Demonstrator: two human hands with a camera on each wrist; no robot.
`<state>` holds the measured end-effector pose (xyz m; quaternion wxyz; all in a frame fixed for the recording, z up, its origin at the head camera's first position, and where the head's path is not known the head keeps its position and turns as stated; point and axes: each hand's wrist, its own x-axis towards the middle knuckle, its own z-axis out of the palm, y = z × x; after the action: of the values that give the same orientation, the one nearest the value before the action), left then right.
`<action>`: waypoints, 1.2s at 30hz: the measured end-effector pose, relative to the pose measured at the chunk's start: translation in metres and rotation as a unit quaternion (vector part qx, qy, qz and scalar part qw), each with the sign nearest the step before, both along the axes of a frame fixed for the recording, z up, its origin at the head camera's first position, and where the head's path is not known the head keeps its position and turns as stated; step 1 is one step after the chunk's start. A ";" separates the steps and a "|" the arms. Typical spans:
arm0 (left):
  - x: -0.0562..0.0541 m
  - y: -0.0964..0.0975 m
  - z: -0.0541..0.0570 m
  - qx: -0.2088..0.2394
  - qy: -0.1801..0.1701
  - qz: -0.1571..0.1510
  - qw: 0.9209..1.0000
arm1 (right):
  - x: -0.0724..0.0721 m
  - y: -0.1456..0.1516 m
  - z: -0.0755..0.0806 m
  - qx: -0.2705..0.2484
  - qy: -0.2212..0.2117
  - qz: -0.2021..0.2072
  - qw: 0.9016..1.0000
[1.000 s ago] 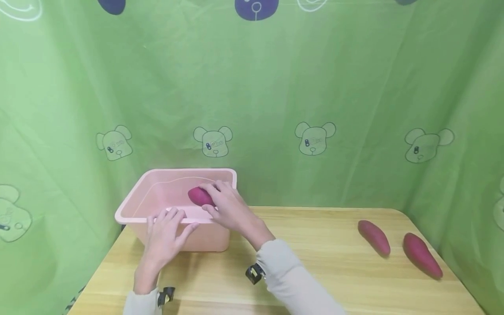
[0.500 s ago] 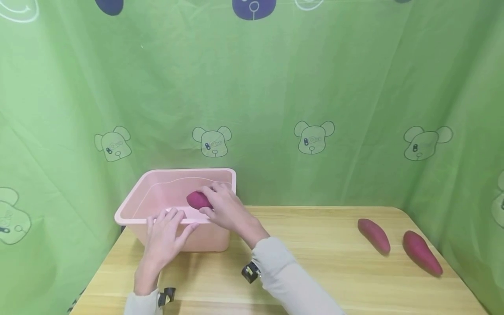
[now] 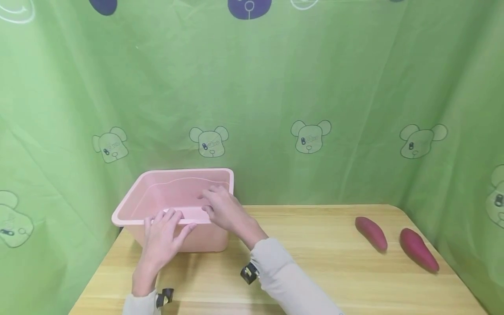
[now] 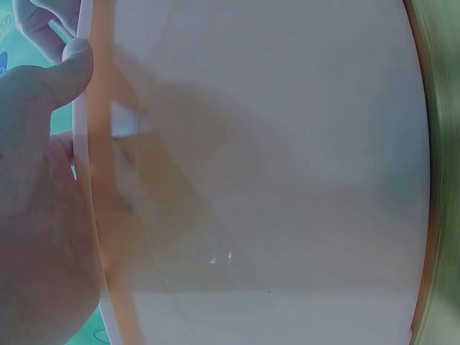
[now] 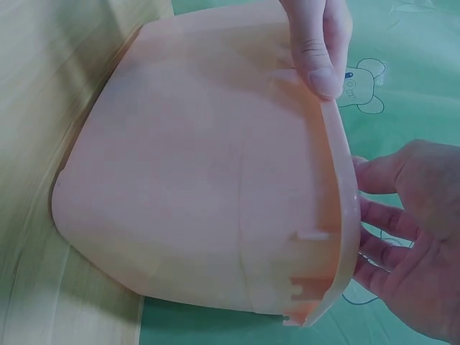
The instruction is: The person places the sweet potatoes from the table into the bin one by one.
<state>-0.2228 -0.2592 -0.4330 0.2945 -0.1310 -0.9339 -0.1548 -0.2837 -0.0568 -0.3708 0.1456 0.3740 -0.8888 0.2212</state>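
Relaxed, with its fingers parted and lightly bent around nothing, my right hand [image 3: 222,210] reaches over the near rim of the bin [image 3: 206,238], close to the rim's right end; I cannot tell whether its fingertips touch the inside. My left hand [image 3: 162,238] grips the same rim nearer its middle, fingers hooked over into the bin and thumb on the outer side. Pink and upright, the bin stands at the far left corner of the table [image 3: 323,245], and part of its inside is hidden by my hands and its near wall. Well apart from it, two dark red potatoes lie towards the table's right edge: one potato [image 3: 371,234] near the far right corner, the other potato [image 3: 419,250] just beside the right edge and a little nearer me. They do not touch, and both slant the same way, with their near ends pointing to the right. I wear pale sleeves [image 3: 289,275], and a small black device [image 3: 249,273] sits at my right cuff, with a matching one at the left. Behind the table's far edge hangs a green curtain [image 3: 260,74] printed with bear heads, and it comes round both sides too. From my left wrist, the bin's outer wall takes up most of the view, with a strip of table along its base.
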 end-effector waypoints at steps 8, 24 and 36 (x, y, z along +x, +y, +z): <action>-0.004 -0.002 0.002 0.000 -0.002 -0.003 1.000 | 0.000 0.014 0.000 -0.024 -0.004 0.002 1.000; -0.009 0.000 -0.003 0.011 0.021 -0.019 1.000 | 0.007 0.052 -0.008 -0.128 0.002 0.011 0.992; -0.007 -0.006 -0.007 0.013 0.028 -0.024 0.999 | 0.021 0.083 -0.024 -0.174 0.011 -0.006 0.985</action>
<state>-0.2303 -0.2651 -0.4399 0.3180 -0.1537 -0.9200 -0.1699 -0.2625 0.0266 -0.3951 0.2195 0.3399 -0.8373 0.3678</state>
